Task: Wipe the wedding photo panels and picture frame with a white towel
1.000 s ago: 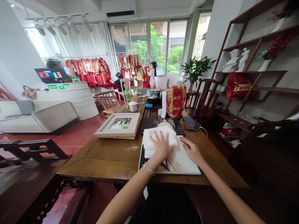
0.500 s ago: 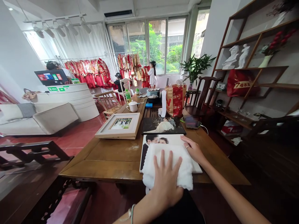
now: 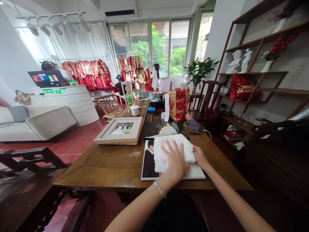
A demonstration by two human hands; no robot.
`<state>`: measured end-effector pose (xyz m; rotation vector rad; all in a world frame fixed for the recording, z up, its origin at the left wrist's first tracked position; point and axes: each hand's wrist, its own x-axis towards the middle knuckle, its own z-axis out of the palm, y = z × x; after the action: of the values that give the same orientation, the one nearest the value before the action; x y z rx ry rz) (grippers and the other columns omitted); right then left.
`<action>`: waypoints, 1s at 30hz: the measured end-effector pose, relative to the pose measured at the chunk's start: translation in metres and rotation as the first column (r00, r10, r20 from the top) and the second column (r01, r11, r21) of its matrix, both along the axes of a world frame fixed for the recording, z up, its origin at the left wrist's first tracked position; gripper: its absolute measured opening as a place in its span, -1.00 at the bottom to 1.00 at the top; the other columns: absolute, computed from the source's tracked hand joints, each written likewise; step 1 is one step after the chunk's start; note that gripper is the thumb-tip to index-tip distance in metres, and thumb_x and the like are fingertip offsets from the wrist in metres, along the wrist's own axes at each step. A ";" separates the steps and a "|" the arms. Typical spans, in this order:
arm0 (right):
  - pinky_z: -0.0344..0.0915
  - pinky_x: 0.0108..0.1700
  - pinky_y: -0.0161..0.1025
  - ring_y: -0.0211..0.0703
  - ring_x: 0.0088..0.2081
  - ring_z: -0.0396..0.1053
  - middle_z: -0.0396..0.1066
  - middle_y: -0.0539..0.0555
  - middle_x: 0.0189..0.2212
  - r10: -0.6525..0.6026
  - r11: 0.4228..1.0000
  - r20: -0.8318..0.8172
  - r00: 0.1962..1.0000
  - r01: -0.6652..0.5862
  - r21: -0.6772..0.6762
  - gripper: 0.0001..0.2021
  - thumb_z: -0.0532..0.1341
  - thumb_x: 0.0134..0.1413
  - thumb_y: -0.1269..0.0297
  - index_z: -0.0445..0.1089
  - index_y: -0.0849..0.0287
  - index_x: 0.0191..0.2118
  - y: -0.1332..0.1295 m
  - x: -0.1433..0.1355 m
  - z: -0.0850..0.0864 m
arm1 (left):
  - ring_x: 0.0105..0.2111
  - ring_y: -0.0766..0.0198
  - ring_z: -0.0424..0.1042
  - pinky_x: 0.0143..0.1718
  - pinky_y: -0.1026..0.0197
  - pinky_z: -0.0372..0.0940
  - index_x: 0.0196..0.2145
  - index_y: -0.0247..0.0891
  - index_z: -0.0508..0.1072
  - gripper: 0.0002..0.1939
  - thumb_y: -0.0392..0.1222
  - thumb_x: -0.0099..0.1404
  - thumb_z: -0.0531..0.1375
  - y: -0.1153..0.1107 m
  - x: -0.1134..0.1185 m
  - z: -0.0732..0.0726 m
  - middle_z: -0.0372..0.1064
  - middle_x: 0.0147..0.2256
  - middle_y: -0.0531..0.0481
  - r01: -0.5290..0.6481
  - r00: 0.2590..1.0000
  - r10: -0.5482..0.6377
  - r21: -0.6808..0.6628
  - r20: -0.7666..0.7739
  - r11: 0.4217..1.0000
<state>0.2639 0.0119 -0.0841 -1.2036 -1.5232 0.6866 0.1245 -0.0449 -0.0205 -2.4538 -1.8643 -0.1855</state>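
In the head view, a flat rectangular photo panel with a white edge (image 3: 147,166) lies at the near side of the brown wooden desk (image 3: 108,161). A folded, fluffy white cloth (image 3: 160,151) lies on top of it, hiding its middle and much of its far half; a dark suit shows along its left side. The left hand (image 3: 175,161) is flat on the cloth over the panel, its grip spread with the fingers apart. The right hand (image 3: 201,157) is at the panel's right side, against the cloth's right edge; its fingertips are partly hidden, so I cannot tell whether its grip is clamped on the cloth or merely touching.

The panel's near edge runs roughly along the desk's front edge, and the pictured head points to the far side. The cloth seems slightly wider from side to side, but the slanting view leaves its long axis uncertain.

Just beyond the panel is a dark photo panel (image 3: 152,129), partly covered from sight by the cloth. To the panel's left and beyond lies a pale wooden picture frame (image 3: 123,128); further behind are a white lidded cup (image 3: 135,111) and a red-and-tan paper bag (image 3: 178,104). A phone with a blurred-out screen (image 3: 196,127) lies beyond the panel's far right corner.
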 end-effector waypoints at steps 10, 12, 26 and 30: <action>0.05 0.19 0.01 0.03 0.14 0.18 0.33 0.13 0.05 0.055 0.998 0.021 0.998 -0.056 0.022 -0.60 0.12 -0.05 0.14 0.44 0.17 -0.09 0.003 0.004 0.000 | 0.21 -0.29 -0.55 0.08 -0.46 -0.43 0.27 -0.09 -0.23 -0.08 0.09 0.08 0.16 -0.088 -0.029 0.002 -0.42 0.29 -0.13 0.240 0.969 -0.230 -0.122 0.086 0.963; 0.04 0.20 0.02 0.00 0.14 0.19 0.32 0.13 0.05 0.018 0.999 0.044 0.999 -0.019 0.031 -0.62 0.09 -0.02 0.20 0.44 0.16 -0.08 0.001 0.000 0.000 | 0.22 -0.25 -0.51 0.10 -0.43 -0.39 0.27 -0.05 -0.21 -0.11 0.09 0.10 0.14 -0.083 -0.041 0.004 -0.42 0.29 -0.12 0.262 0.962 -0.248 -0.137 0.111 0.955; 0.06 0.19 0.02 -0.01 0.12 0.22 0.33 0.11 0.05 -0.037 0.998 0.052 0.998 0.034 0.060 -0.64 0.07 -0.01 0.29 0.44 0.14 -0.08 -0.001 -0.003 -0.002 | 0.20 -0.34 -0.27 0.04 -0.44 -0.22 0.25 -0.13 -0.04 -0.23 0.12 0.16 0.11 0.010 -0.031 0.008 -0.20 0.26 -0.23 -0.020 0.999 0.020 -0.014 -0.028 1.000; 0.12 0.15 0.05 0.08 0.10 0.24 0.34 0.10 0.04 0.029 0.998 -0.019 0.999 -0.028 0.051 -0.62 0.14 -0.09 0.20 0.45 0.12 -0.10 0.002 0.003 -0.005 | 0.21 -0.36 -0.36 0.05 -0.47 -0.31 0.26 -0.16 -0.08 -0.19 0.16 0.15 0.11 -0.035 -0.006 0.005 -0.25 0.26 -0.24 0.080 0.997 -0.081 -0.026 -0.015 0.996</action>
<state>0.2672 0.0140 -0.0888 -1.1355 -1.5349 0.6731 0.1189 -0.0794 -0.0158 -2.5417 -1.7738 -0.1459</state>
